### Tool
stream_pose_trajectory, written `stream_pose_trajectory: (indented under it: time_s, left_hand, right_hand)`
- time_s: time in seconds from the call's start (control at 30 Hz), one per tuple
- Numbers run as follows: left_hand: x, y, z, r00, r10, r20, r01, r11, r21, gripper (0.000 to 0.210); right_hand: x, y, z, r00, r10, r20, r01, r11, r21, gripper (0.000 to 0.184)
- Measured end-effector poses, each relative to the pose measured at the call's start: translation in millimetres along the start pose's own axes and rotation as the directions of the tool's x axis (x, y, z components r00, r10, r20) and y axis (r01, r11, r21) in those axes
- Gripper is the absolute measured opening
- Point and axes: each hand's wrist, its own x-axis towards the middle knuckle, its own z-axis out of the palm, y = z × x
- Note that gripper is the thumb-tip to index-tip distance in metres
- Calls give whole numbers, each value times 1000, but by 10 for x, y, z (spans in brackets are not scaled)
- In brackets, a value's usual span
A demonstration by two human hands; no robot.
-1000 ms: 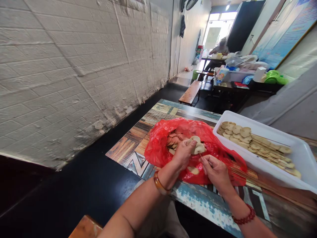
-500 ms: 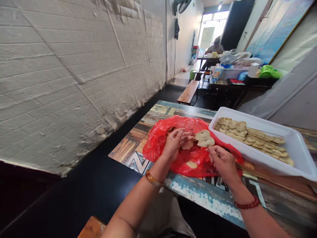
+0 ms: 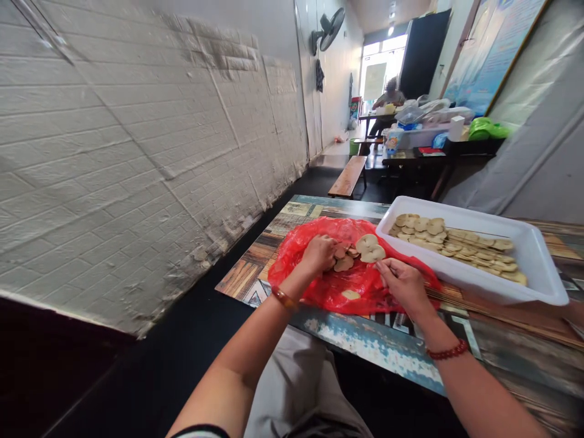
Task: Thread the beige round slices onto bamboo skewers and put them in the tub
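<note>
My right hand (image 3: 401, 283) is closed in a pinch on a thin skewer that carries pale, flat, lobed slices (image 3: 370, 248) at its far end. Most of the skewer's stick is hidden by the fingers. On the left, my left hand (image 3: 320, 254) reaches into a red plastic bag (image 3: 301, 234), its fingers curled at the edge of a pile of loose slices (image 3: 344, 263). Whatever those fingertips pinch is hidden. A single slice (image 3: 350, 294) lies nearer to me on the bag. Bare skewers (image 3: 460, 299) lie right of my right hand.
A white plastic tub (image 3: 542, 267) at the right holds rows of skewered slices (image 3: 479, 255). Beyond the patterned table (image 3: 246, 267) stand a wooden bench (image 3: 349, 176) and a cluttered dark table (image 3: 410, 159). A person (image 3: 390, 97) sits farther back. A brick-patterned wall (image 3: 137, 152) runs along the left.
My left hand has moved from beside the skewered slices back to the left edge of the loose pile, its fingers curling down. My right hand still holds the skewer. The view has shifted slightly.
</note>
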Motion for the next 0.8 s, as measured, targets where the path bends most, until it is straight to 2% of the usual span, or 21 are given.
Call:
stream_pose_trajectory:
  time_s: [0.2, 0.43, 0.7, 0.8]
  left_hand:
    - [110, 76, 28, 998, 32, 61, -39, 992, 121, 13]
    - [165, 51, 67, 988, 101, 121, -131, 952, 276, 21]
    - [223, 74, 40, 984, 71, 164, -134, 901, 413, 13]
    - [256, 84, 2, 985, 51, 167, -120, 890, 440, 17]
  right_hand:
    - [10, 11, -13, 1000, -31, -3, 31, 999, -17, 36]
    - [11, -8, -21, 999, -53, -3, 53, 999, -10, 37]
    - [12, 16, -15, 998, -60, 7, 60, 998, 11, 37]
    - [14, 24, -6, 998, -59, 12, 59, 998, 15, 37]
